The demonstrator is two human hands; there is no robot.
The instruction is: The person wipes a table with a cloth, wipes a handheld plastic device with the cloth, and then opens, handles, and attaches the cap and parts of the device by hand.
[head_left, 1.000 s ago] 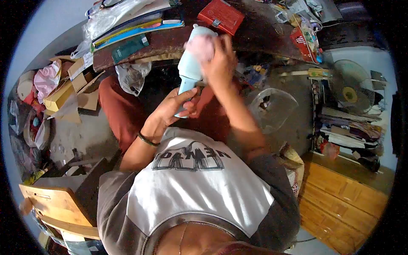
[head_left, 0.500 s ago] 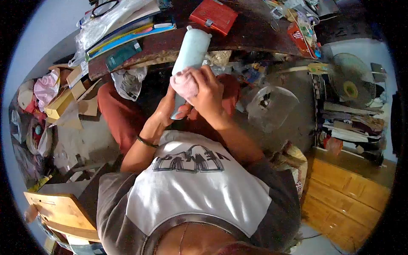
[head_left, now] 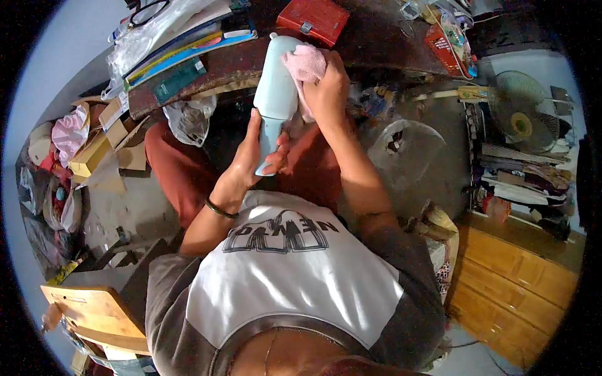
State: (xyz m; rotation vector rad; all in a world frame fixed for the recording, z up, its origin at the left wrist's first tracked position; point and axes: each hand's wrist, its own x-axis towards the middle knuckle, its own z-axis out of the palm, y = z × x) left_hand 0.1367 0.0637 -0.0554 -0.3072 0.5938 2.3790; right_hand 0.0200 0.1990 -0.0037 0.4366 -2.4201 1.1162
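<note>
"How do your fingers stand?"

"My left hand (head_left: 248, 156) is wrapped round the handle (head_left: 269, 134) of the blue device (head_left: 276, 81), thumb along one side, fingers curled at the other; my right hand (head_left: 330, 86) is clamped on a pink cloth (head_left: 305, 62), which lies against the device's upper right side."

"And the device itself?"

"Out in front of me, handle towards me; its wide end overlaps the table (head_left: 389, 47) in my view, though I cannot tell whether they touch."

"Beyond that?"

"A red box (head_left: 313, 22) just past its top; books (head_left: 188, 53) piled to the left; a basket (head_left: 441, 50) to the right; farther right, a fan (head_left: 519, 119)."
</note>
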